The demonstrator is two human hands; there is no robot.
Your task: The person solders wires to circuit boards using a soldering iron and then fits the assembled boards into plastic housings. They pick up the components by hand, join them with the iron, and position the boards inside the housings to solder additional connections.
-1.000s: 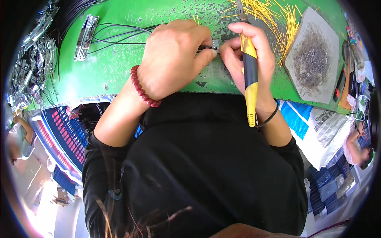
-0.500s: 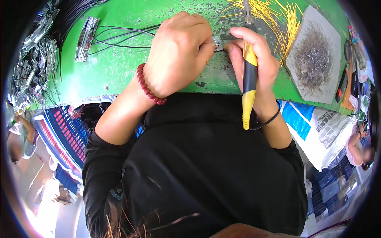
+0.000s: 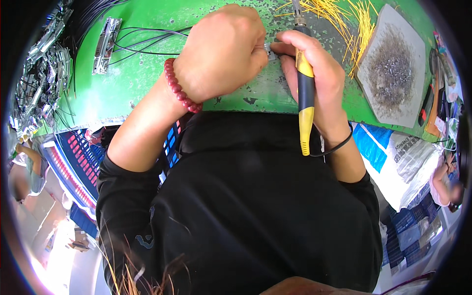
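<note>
In my right hand (image 3: 322, 73) is a soldering iron (image 3: 306, 91) with a yellow and black handle, its metal end pointing to the far side. My right thumb and forefinger reach left to a small silvery part (image 3: 271, 52) between the two hands. My left hand (image 3: 221, 54) is closed, back upward, against the other side of that part; its fingertips are hidden, so what they pinch cannot be made out. Thin black wires (image 3: 147, 51) run from beneath my left hand to a silvery slotted strip (image 3: 105, 46) lying on the green worktop (image 3: 135, 93).
Thin yellow sticks or wires (image 3: 361, 32) lie loose at the far right, beside a grey slab (image 3: 413, 98) with dark residue. Many silvery parts (image 3: 37, 83) pile up at the left edge. Tools (image 3: 432, 110) lie far right. Other people sit at both sides.
Both hands have shifted slightly toward the far side, the left one turning a little over the small silvery part. The soldering iron has moved slightly left and away with my right hand.
</note>
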